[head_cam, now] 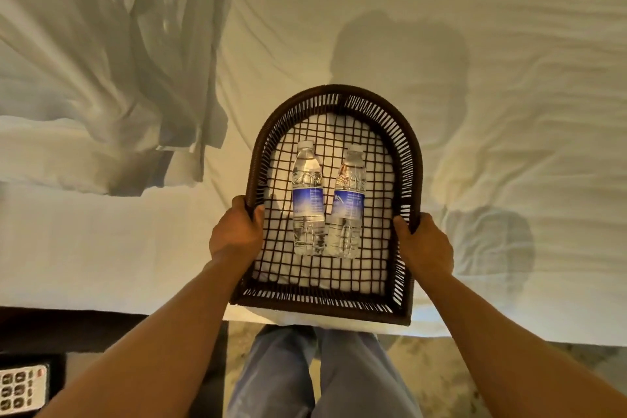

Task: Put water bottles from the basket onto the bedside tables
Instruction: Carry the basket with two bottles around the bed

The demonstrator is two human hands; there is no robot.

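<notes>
A dark brown woven basket with an arched far end is held over the edge of a white bed. Two clear water bottles with blue labels lie side by side on its mesh floor, caps pointing away: one on the left, one on the right. My left hand grips the basket's left rim. My right hand grips the right rim. Both bottles are untouched by either hand.
The bed's white sheet fills the view ahead, with a rumpled duvet and pillow at the left. A dark bedside unit sits at lower left with a keypad device on it. My legs in blue trousers stand on patterned carpet.
</notes>
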